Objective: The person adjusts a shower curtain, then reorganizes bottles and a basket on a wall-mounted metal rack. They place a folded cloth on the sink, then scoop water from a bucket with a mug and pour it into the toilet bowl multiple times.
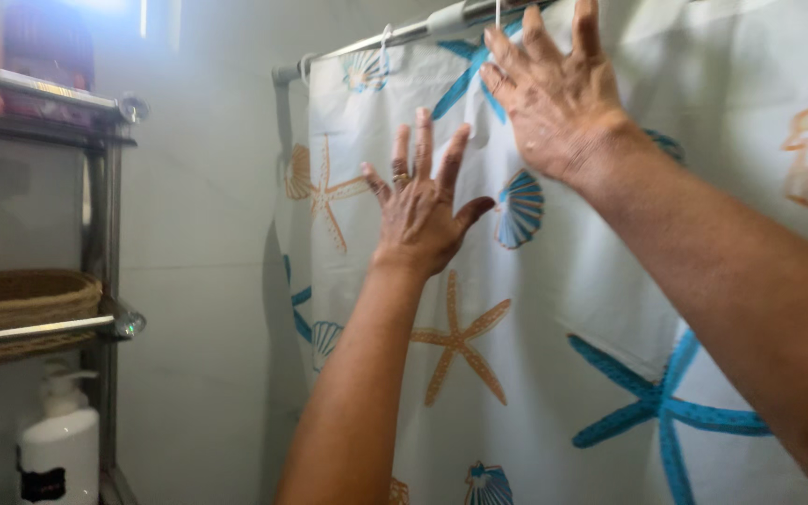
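Two bare hands were raised against one white fabric shower curtain printed with blue and orange starfish and shells, which filled the centre and right of the frame. One pale curtain rod ran along the top from the upper middle toward the upper right; at least two white hooks showed on it, though the rest of the rod was cut off or hidden by the hand.

At the left edge stood one metal shelf rack with chrome rails. It carried one woven straw basket on its middle level, and one white pump bottle sat in the lower left corner. Some blurred reddish things lay on the top shelf — too unclear to tell. Behind all this was a pale, smooth bathroom wall, brightly lit from the upper left.

The left hand, in the middle of the frame, had its back to the camera, with its fingers spread and straight, palm toward the curtain, a ring on one finger. The right hand reached higher, near the top — fingers likewise spread and open, tips up by the rod, gripping nothing that could be seen. Whether either palm pressed the cloth could not be told.
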